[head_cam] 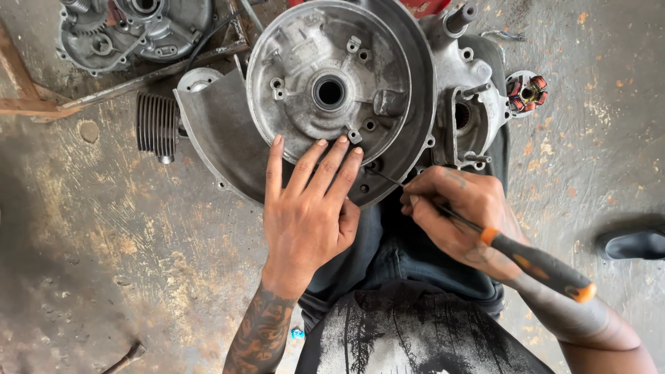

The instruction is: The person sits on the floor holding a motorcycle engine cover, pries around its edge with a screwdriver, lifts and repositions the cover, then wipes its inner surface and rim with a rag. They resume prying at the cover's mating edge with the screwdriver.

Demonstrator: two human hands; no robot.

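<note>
Stained concrete floor point(125, 228), oil-marked and scuffed; the person sits on it with the work pulled against the knees.

Left hand point(308, 208): fingers long, loosely spread and holding nothing, laid palm-down on the lower rim of the engine casing point(332, 90). Fingertips point(320, 145) touch the round aluminium plate just below the central bearing hole point(330, 92). Judged: the flat hand steadies the casing against the push of the tool.

Right hand point(460, 211): fingers curled tight around a screwdriver point(533, 260), black handle with orange bands trailing back past the wrist. Thumb and forefinger pinch the thin shaft close to the hand, likely for fine control. The tip runs forward to the casing's lower edge, just beyond the left fingertips and to their right; whether it sits in a screw head I cannot tell.

Casing lies face-up, tilted slightly towards the person, partly resting on the jeans point(388, 249), which puts the lower rim within reach of both hands.

Beyond the fingers:
- finned cylinder point(157, 126), left of the casing, touching or nearly so
- second casing half point(131, 31), far left, well apart
- stator coil point(528, 90) with copper windings, on the floor right of the casing
- dark shoe point(634, 244) at the right edge
- wooden batten point(21, 83), far left
</note>
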